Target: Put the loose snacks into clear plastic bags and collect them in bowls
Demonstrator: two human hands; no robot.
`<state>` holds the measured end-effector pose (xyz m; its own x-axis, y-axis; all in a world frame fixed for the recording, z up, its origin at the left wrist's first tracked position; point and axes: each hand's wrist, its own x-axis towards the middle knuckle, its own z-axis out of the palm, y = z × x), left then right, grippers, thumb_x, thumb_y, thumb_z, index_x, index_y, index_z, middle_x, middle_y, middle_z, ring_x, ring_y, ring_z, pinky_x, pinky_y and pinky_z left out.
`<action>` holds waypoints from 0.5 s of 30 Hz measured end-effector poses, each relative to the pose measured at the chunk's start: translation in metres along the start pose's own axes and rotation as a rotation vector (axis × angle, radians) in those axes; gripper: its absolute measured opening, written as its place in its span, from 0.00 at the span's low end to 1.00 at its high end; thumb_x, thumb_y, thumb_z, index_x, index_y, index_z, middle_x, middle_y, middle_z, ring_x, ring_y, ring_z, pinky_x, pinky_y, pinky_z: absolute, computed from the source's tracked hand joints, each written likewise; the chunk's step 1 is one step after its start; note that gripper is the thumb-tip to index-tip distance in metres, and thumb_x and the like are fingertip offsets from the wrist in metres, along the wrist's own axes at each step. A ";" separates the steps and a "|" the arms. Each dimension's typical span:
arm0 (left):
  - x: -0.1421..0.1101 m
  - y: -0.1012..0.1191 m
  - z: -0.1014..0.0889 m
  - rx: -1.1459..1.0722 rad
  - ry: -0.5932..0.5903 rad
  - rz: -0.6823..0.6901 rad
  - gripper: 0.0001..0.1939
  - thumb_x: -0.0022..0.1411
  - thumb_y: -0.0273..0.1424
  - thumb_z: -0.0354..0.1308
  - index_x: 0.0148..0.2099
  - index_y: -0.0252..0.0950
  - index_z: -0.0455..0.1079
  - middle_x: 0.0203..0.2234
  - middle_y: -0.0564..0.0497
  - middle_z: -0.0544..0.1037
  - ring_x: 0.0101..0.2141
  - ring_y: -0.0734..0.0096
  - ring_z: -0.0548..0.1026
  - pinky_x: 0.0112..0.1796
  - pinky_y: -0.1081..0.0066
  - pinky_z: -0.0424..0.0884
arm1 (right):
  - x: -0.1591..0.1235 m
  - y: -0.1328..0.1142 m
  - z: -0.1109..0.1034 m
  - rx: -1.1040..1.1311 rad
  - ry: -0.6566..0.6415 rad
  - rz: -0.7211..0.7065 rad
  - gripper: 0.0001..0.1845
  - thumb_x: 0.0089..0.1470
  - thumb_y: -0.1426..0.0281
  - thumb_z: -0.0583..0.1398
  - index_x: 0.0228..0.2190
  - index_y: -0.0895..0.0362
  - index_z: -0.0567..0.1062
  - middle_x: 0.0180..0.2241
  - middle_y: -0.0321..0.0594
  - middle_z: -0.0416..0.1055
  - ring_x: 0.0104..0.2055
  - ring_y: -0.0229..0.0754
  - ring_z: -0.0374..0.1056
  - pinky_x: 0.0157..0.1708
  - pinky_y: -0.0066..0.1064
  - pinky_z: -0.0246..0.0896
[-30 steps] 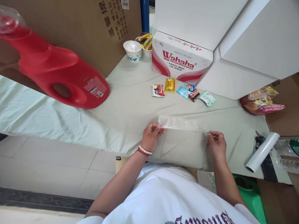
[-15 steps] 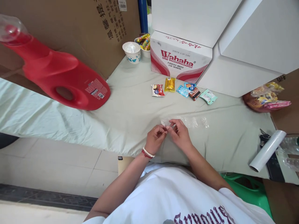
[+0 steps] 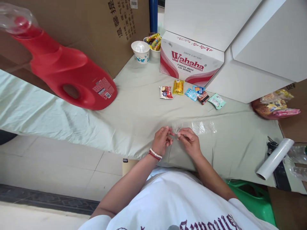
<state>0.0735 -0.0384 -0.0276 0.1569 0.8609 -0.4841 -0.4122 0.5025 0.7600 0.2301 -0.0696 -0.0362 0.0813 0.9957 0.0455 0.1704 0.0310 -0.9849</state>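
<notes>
A crinkled clear plastic bag (image 3: 203, 127) lies flat on the pale green cloth, stretching away to the right behind my fingers. My right hand (image 3: 190, 142) pinches its near left edge between thumb and fingertips. Just left of that, my left hand (image 3: 163, 140) hovers with its fingers loosely curled and apart, the fingertips close to the pinched edge. Whether they touch the plastic I cannot tell. Beyond the bag lie small snack packets: a red and white one (image 3: 166, 92), a yellow one (image 3: 178, 87), a light blue one (image 3: 191, 94), a brown one (image 3: 203, 97) and a mint green one (image 3: 217, 101).
On the left stands a big red jug (image 3: 79, 76). A Wahaba-style water carton, printed "Wahaha" (image 3: 189, 64), sits at the back beside a paper cup (image 3: 141, 52) and a cup of yellow-wrapped snacks (image 3: 154, 54). At right are a snack bowl (image 3: 261, 110) and a film roll (image 3: 275, 158).
My hands have drawn apart; the left fingers have loosened while the right keeps a pinch on the bag's edge. The view has shifted slightly.
</notes>
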 end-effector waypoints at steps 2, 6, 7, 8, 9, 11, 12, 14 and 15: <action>0.002 0.002 0.003 0.007 -0.029 0.012 0.25 0.52 0.53 0.67 0.38 0.35 0.70 0.26 0.54 0.76 0.14 0.81 0.67 0.13 0.79 0.50 | -0.004 0.002 -0.002 -0.005 0.004 -0.010 0.10 0.59 0.57 0.66 0.37 0.49 0.83 0.40 0.41 0.71 0.37 0.40 0.72 0.36 0.34 0.76; 0.002 -0.002 0.007 0.049 -0.080 0.058 0.22 0.49 0.46 0.71 0.33 0.34 0.70 0.23 0.56 0.74 0.16 0.83 0.66 0.15 0.79 0.53 | -0.009 0.004 -0.007 -0.058 0.008 -0.033 0.10 0.59 0.57 0.66 0.36 0.50 0.83 0.40 0.42 0.72 0.40 0.41 0.72 0.37 0.32 0.73; 0.001 -0.003 0.008 0.050 -0.086 0.068 0.21 0.49 0.45 0.71 0.33 0.34 0.71 0.22 0.56 0.74 0.16 0.82 0.66 0.15 0.79 0.53 | -0.010 0.004 -0.008 -0.071 0.007 -0.036 0.10 0.59 0.57 0.66 0.36 0.50 0.83 0.40 0.42 0.73 0.41 0.41 0.72 0.37 0.32 0.73; 0.000 -0.005 0.008 0.050 -0.095 0.077 0.20 0.50 0.45 0.71 0.33 0.34 0.71 0.22 0.56 0.74 0.16 0.82 0.66 0.16 0.78 0.54 | -0.010 0.004 -0.010 -0.083 0.006 -0.037 0.11 0.59 0.57 0.66 0.36 0.50 0.83 0.41 0.43 0.73 0.42 0.42 0.72 0.37 0.32 0.72; 0.000 -0.006 0.008 0.051 -0.108 0.087 0.19 0.50 0.44 0.71 0.33 0.34 0.72 0.22 0.56 0.75 0.17 0.82 0.66 0.16 0.78 0.55 | -0.011 0.003 -0.011 -0.092 0.002 -0.036 0.12 0.59 0.56 0.66 0.36 0.51 0.82 0.41 0.43 0.73 0.44 0.42 0.72 0.38 0.32 0.72; -0.002 -0.008 0.008 0.067 -0.135 0.109 0.18 0.50 0.43 0.70 0.34 0.35 0.73 0.22 0.55 0.76 0.18 0.81 0.66 0.17 0.77 0.56 | -0.012 0.002 -0.014 -0.084 -0.024 -0.017 0.13 0.59 0.55 0.65 0.37 0.51 0.82 0.42 0.43 0.74 0.45 0.43 0.73 0.41 0.34 0.72; -0.003 -0.009 0.008 0.088 -0.145 0.122 0.17 0.51 0.42 0.70 0.35 0.35 0.74 0.22 0.55 0.76 0.18 0.81 0.66 0.18 0.77 0.58 | -0.013 0.002 -0.015 -0.065 -0.048 0.012 0.15 0.60 0.54 0.65 0.38 0.52 0.81 0.42 0.43 0.75 0.44 0.43 0.73 0.42 0.35 0.72; -0.005 -0.009 0.008 0.166 -0.164 0.146 0.15 0.53 0.40 0.68 0.36 0.35 0.75 0.21 0.55 0.75 0.19 0.79 0.66 0.20 0.76 0.60 | -0.014 0.002 -0.017 -0.012 -0.095 0.100 0.19 0.62 0.51 0.61 0.42 0.52 0.80 0.39 0.42 0.76 0.38 0.42 0.73 0.40 0.35 0.71; -0.006 -0.009 0.008 0.219 -0.174 0.156 0.14 0.54 0.40 0.67 0.37 0.35 0.76 0.20 0.56 0.75 0.19 0.79 0.66 0.21 0.75 0.61 | -0.014 0.002 -0.018 0.013 -0.107 0.149 0.23 0.64 0.48 0.58 0.43 0.52 0.80 0.36 0.40 0.77 0.34 0.41 0.73 0.37 0.34 0.70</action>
<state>0.0833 -0.0474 -0.0284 0.2657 0.9201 -0.2877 -0.2433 0.3528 0.9035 0.2466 -0.0852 -0.0361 -0.0002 0.9930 -0.1181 0.1514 -0.1167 -0.9816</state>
